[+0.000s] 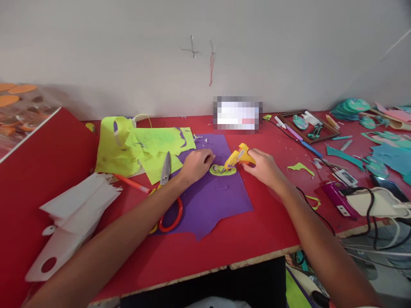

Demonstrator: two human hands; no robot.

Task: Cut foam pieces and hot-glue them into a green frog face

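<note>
At the centre of the frame the right hand is wrapped around a yellow glue gun, nozzle tilted down onto a small green cutout lying on a purple sheet. The left hand, fingers curled together, presses the cutout's left edge. Scissors lie left of centre, partly under the left forearm, by lime scraps on the red table.
</note>
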